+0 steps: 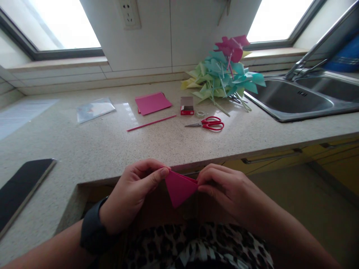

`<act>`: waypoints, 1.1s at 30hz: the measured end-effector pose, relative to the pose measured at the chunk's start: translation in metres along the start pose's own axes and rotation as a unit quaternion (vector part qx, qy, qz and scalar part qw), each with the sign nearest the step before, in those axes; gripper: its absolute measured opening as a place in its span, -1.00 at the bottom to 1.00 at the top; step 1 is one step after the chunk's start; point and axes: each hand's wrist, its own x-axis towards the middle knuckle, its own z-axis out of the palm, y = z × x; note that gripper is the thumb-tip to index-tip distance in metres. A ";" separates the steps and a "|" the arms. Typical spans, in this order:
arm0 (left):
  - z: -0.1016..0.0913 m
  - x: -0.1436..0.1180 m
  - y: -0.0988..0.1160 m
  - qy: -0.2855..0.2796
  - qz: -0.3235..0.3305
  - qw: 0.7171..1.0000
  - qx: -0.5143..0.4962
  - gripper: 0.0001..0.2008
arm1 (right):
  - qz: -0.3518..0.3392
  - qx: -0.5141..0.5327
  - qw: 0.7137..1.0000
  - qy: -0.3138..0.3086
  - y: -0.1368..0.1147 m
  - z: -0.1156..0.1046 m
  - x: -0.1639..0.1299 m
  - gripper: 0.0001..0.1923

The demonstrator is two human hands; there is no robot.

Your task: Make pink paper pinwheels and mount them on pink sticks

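A pink sheet of paper (181, 188), folded into a triangle, hangs between my hands just in front of the counter edge. My left hand (143, 181) pinches its upper left corner between thumb and finger. At the opposite corner, my right hand (224, 184) grips the paper with thumb and fingertips. The layers stand slightly apart along the top edge, and one point faces down. Beyond my hands lie a thin pink stick (151, 123), a stack of pink paper (153, 103) and red-handled scissors (212, 123) with closed blades.
A small red box (187, 106) and a clear tape roll (201, 114) sit by the scissors. Paper pinwheels (221, 76) are heaped at the back, beside the sink (291, 93). A plastic sleeve (95, 110) and a dark flat board (24, 188) lie at left.
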 end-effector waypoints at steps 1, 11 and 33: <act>0.000 0.000 0.000 -0.002 0.008 1.000 0.003 -0.81 | -0.001 -0.005 1.000 0.002 0.000 -0.001 0.001 -0.91; -0.005 0.002 -0.005 0.020 0.032 0.999 0.008 -0.78 | 0.017 0.084 0.995 0.041 -0.002 -0.003 -0.002 -0.95; 0.010 -0.003 0.001 0.076 0.054 0.990 -0.110 -0.79 | 0.074 0.382 0.908 0.153 0.002 0.034 0.005 -0.83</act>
